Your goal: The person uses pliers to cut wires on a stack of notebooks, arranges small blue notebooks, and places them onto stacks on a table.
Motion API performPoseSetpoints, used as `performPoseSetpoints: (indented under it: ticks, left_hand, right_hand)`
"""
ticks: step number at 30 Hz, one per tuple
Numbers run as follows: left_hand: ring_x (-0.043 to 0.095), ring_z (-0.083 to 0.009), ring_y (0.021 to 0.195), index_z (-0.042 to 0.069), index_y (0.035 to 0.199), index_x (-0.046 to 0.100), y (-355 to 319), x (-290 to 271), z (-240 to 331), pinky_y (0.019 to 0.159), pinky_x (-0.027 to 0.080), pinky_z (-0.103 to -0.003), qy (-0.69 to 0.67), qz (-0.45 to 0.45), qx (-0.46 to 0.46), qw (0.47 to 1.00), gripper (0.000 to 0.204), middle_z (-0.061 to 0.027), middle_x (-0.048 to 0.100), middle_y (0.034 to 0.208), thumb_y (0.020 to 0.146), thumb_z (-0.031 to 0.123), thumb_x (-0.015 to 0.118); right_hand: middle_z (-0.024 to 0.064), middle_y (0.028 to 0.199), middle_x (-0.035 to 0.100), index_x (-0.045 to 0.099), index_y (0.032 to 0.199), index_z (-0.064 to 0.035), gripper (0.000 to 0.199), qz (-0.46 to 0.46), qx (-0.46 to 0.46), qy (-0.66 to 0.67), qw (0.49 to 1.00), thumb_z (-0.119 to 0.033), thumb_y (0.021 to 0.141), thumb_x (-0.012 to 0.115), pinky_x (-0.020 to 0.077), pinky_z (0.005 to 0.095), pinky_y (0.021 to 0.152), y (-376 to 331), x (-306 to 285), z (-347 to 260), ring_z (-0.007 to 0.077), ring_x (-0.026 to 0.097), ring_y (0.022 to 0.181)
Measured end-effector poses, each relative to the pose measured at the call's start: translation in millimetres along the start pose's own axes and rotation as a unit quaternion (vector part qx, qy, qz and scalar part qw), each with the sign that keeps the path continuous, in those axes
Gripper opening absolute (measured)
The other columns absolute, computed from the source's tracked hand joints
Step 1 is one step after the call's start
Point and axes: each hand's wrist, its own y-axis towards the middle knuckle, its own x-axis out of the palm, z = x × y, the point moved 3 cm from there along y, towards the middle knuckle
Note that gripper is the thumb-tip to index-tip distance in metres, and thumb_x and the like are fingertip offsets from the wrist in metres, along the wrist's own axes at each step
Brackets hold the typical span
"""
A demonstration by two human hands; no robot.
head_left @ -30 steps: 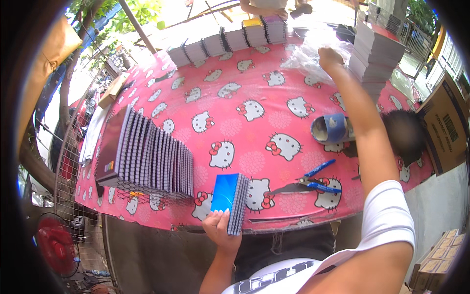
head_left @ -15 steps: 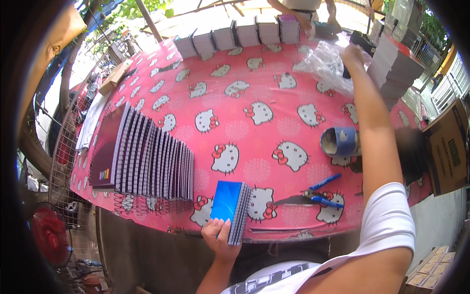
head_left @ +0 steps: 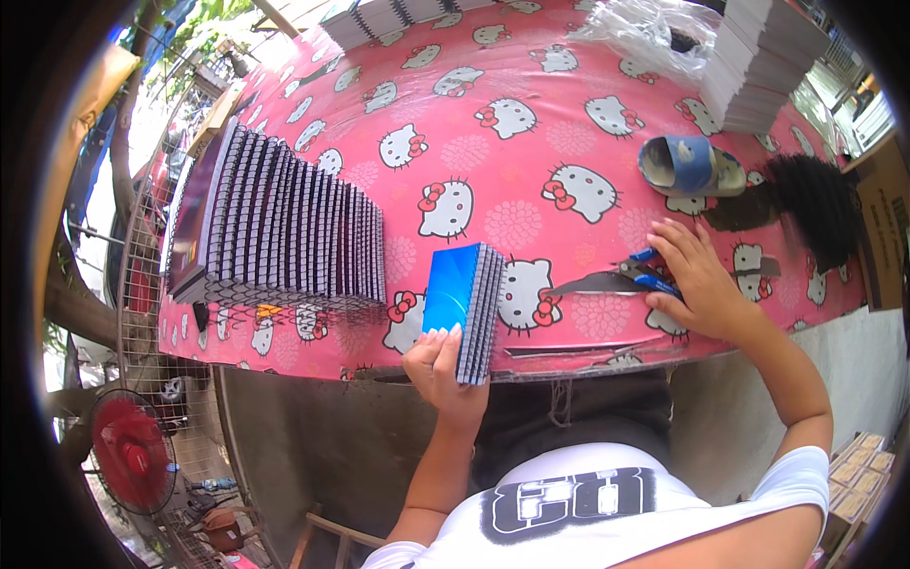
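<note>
My left hand (head_left: 447, 375) is closed around the lower end of a small stack of blue-covered spiral notebooks (head_left: 452, 286), held at the table's near edge with the coils facing right. My right hand (head_left: 700, 284), fingers spread, lies over the handles of a blue-handled plier-like tool (head_left: 621, 277). The tool's dark pointed jaws face left, toward the notebooks; whether it is pliers or snips I cannot tell. Parts of its handles are hidden under the fingers. Left of my left hand stands a long row of dark-covered spiral notebooks (head_left: 284, 218), leaning together.
A pink patterned cloth (head_left: 512, 180) covers the table. Beyond the tool are a blue slipper (head_left: 697, 166) and a black bristly thing (head_left: 815, 209). Clear plastic (head_left: 645, 33) and a paper stack (head_left: 758, 66) sit at the far right. A red fan (head_left: 133, 450) stands left, below the table.
My right arm has drawn back from the far plastic, and the hand has come down onto the blue-handled tool. The view has tilted downward. My left hand still holds the blue notebooks.
</note>
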Motion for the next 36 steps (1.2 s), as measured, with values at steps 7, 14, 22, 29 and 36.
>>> performPoseSetpoints:
  ticks: [7,14,22,29,36]
  left_hand:
    - [0.053,-0.0279,0.087,-0.001,0.106,0.061,3,1,2,0.083,0.046,-0.041,-0.006,-0.009,0.009,1.000,0.035,-0.0135,0.059,0.092,0.073,0.000,0.071]
    - [0.053,-0.0271,0.087,0.000,0.106,0.063,1,1,3,0.082,0.046,-0.040,-0.003,-0.010,0.019,1.000,0.034,-0.0125,0.059,0.091,0.074,0.002,0.071]
    - [0.054,-0.0269,0.086,0.000,0.105,0.063,-1,2,2,0.081,0.046,-0.039,0.004,-0.001,0.022,1.000,0.031,-0.0127,0.060,0.091,0.075,0.004,0.071]
    - [0.057,-0.0273,0.084,0.007,0.102,0.069,-2,3,1,0.082,0.047,-0.041,0.021,-0.010,0.007,1.000,0.026,-0.0087,0.058,0.088,0.078,0.016,0.072]
    - [0.054,-0.0260,0.084,0.001,0.105,0.064,0,2,2,0.082,0.045,-0.039,0.013,-0.021,0.027,0.999,0.033,-0.0119,0.060,0.089,0.074,0.003,0.071]
  right_hand:
    - [0.0113,0.095,0.056,0.058,0.106,-0.0066,0.034,0.065,-0.046,0.105,0.991,-0.026,0.079,0.067,0.0422,0.0425,0.080,55,1,-51,0.0286,0.055,0.090]
    - [0.0097,0.094,0.059,0.064,0.097,-0.0083,0.033,0.118,-0.093,-0.006,0.989,-0.033,0.077,0.071,0.0431,0.0419,0.083,88,-2,-68,0.0262,0.057,0.095]
    - [0.0111,0.092,0.061,0.067,0.095,-0.0062,0.031,0.088,-0.087,0.034,0.992,-0.032,0.078,0.071,0.0462,0.0429,0.081,91,2,-69,0.0278,0.059,0.093]
    - [0.0137,0.074,0.066,0.068,0.100,-0.0002,0.037,-0.278,0.207,0.391,0.853,-0.035,0.087,0.066,0.0519,0.0368,0.064,110,2,-55,0.0196,0.065,0.070]
    - [0.0140,0.099,0.060,0.063,0.099,-0.0037,0.041,-0.023,-0.037,0.070,0.997,-0.040,0.080,0.069,0.0462,0.0465,0.083,97,-9,-64,0.0328,0.059,0.098]
